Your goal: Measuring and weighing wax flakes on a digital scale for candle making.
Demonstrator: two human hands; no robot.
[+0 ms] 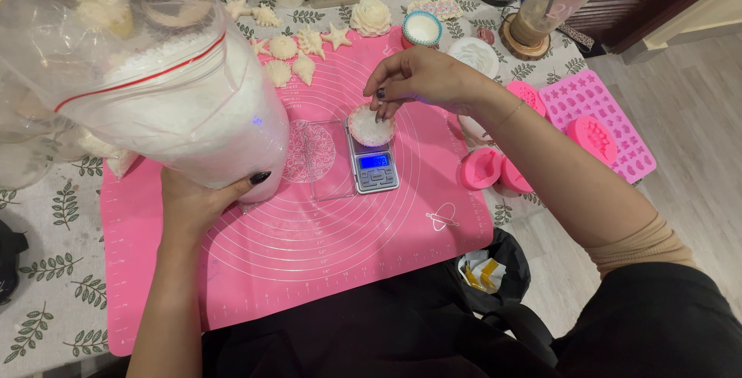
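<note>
left hand point(193, 200) grips the bag point(147, 69); right hand point(421, 76) pinches flakes above the part-filled cup point(371, 125) on the scale point(374, 168).

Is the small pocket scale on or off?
On: the pocket scale shows a lit blue display below the small cup of white flakes.

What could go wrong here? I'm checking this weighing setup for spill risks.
1. The left hand holds the big plastic bag of white flakes tilted above the pink mat; if it slips, flakes could spill.
2. The right hand pinches over the small cup on the pocket scale; pressing on it may skew the reading or tip it.
</note>
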